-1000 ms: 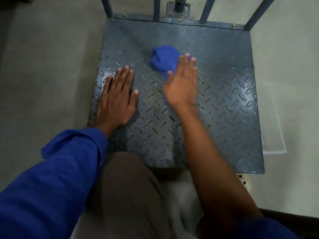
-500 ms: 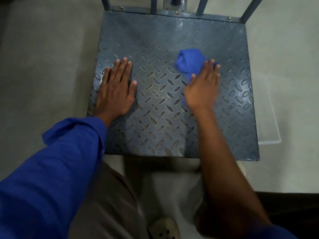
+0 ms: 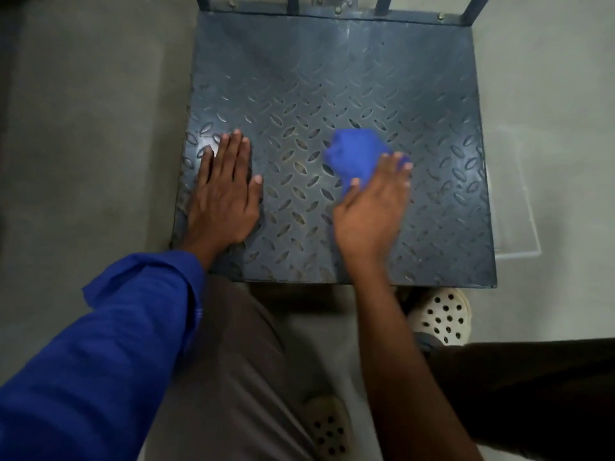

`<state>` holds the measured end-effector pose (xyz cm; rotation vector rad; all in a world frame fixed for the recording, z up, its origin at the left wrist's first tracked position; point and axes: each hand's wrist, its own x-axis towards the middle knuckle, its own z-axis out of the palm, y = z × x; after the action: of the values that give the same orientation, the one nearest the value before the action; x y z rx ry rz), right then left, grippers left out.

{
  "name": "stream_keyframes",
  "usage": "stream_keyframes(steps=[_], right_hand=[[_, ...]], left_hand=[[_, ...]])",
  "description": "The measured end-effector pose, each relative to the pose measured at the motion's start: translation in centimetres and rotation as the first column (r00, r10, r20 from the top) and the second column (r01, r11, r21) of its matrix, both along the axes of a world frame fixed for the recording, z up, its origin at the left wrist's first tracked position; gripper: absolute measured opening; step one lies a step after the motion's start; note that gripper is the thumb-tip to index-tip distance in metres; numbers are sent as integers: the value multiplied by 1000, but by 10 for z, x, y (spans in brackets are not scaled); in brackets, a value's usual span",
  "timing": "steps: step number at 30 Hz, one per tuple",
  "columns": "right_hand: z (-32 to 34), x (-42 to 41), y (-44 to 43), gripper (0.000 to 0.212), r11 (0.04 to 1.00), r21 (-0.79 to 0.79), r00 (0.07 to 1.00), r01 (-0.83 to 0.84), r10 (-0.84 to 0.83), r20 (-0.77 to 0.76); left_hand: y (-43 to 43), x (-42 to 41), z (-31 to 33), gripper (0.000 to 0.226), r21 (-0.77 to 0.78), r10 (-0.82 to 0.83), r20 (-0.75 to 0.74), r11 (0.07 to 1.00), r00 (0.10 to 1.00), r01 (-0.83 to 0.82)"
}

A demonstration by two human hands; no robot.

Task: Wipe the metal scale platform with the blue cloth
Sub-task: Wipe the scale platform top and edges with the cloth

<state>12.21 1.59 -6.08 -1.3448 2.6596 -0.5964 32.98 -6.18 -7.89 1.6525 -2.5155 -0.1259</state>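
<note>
The metal scale platform [image 3: 332,78] is a dark grey tread plate with a raised diamond pattern, lying on the floor in front of me. A crumpled blue cloth [image 3: 354,154] lies near its middle. My right hand [image 3: 372,207] presses flat on the near edge of the cloth, fingers straight and spread over it. My left hand [image 3: 224,197] rests flat on the platform's left side, fingers straight, holding nothing. Part of the cloth is hidden under my right palm.
Blue-grey upright bars [image 3: 293,1] rise from the platform's far edge. Grey concrete floor [image 3: 83,128] surrounds it. My knees and two perforated cream shoes [image 3: 439,317] are at the platform's near edge. A faint rectangular outline [image 3: 519,227] marks the floor on the right.
My right hand has slid the blue cloth from the middle to the right, then back towards me and the centre. My left hand has stayed put. The view has pulled back.
</note>
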Motion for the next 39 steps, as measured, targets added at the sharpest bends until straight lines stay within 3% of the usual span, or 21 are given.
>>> stream_keyframes(steps=[3,5,7,10,12,13,15,17,19,21,23,26,27,29,31,32,34,35,37,39], right_hand=[[2,70,23,63,931,28,931,-364,363,25],[2,73,49,62,881,57,882,-470,469,36],[1,39,75,60,906,71,909,-417,414,50],[1,-19,104,61,987,68,989,-148,146,25],[1,-16,95,63,996,60,998,60,-60,-1],[3,0,87,64,995,57,997,83,-82,-15],[3,47,76,64,991,63,993,-120,120,1],[1,84,77,64,920,66,922,-387,387,18],[-5,83,82,63,892,85,895,-445,445,21],[-7,52,87,63,953,89,957,-288,290,0],[-9,11,85,64,997,67,999,-25,28,-33],[-6,-10,59,68,976,89,979,201,-197,-47],[-4,-1,46,69,982,101,987,157,-152,-53],[-2,25,23,69,980,99,981,-174,181,-64],[-2,31,3,69,854,91,852,-512,518,-76],[-5,19,-9,68,822,87,817,-563,569,-94],[-7,-21,-36,68,912,54,909,-406,409,-81],[-8,-43,-46,69,970,52,970,-238,241,-42],[-7,-57,-56,71,995,96,999,39,-39,-7],[-6,-26,-49,71,998,63,999,-19,22,-38]], left_hand=[[0,3,-2,75,22,-23,5,1000,1000,23],[0,4,-2,74,19,-37,3,999,999,37],[1,2,0,67,-5,-13,-13,1000,1000,13],[3,-2,5,66,7,3,-27,1000,1000,-3],[4,-3,6,66,9,7,-23,1000,1000,-6],[3,-3,6,66,10,7,-22,1000,1000,-6],[2,-1,5,66,6,4,-18,1000,1000,-4],[0,0,3,67,11,2,-14,1000,1000,-2],[-1,0,2,67,20,10,-12,1000,1000,-10],[1,-1,3,66,12,10,-17,1000,1000,-10],[4,-1,4,65,-2,13,-29,1000,1000,-13],[3,-1,4,64,-3,22,-27,1000,999,-22],[3,-1,4,64,0,24,-26,1000,999,-24],[2,0,3,65,-3,24,-22,1000,999,-24],[1,1,2,67,2,14,-1,1000,1000,-14],[1,1,2,67,7,14,3,1000,1000,-14],[0,-2,2,66,27,42,-11,999,999,-41],[-2,-4,2,66,38,62,-17,997,998,-62],[-10,-13,3,67,57,100,-19,993,995,-99],[-21,-24,3,68,68,132,-10,989,991,-131]])
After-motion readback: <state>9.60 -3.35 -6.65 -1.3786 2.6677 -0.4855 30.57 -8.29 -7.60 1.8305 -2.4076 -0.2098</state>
